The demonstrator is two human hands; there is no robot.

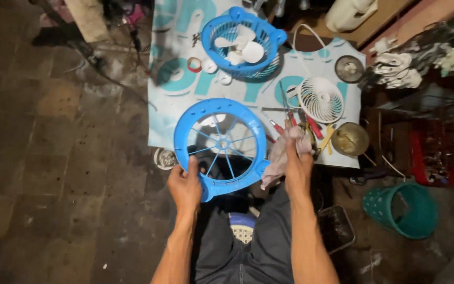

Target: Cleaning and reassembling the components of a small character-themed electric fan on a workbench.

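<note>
My left hand (185, 185) grips the lower left rim of a round blue plastic fan grille (220, 145), held tilted above my lap. My right hand (297, 162) is closed on a crumpled pale cloth (279, 158) that hangs beside the grille's right edge. A second blue fan housing (269, 39) lies farther away on the mat with white fan blades (237, 46) inside it. A white round grille (320, 99) rests to the right of it.
A printed blue and white mat (185, 79) covers the floor, strewn with screwdrivers (286, 105), a tape roll (194, 64) and a brass-coloured bowl (350, 139). A teal perforated bucket (401, 209) stands at right, cluttered crates behind it. Dark tiled floor (53, 158) lies to the left.
</note>
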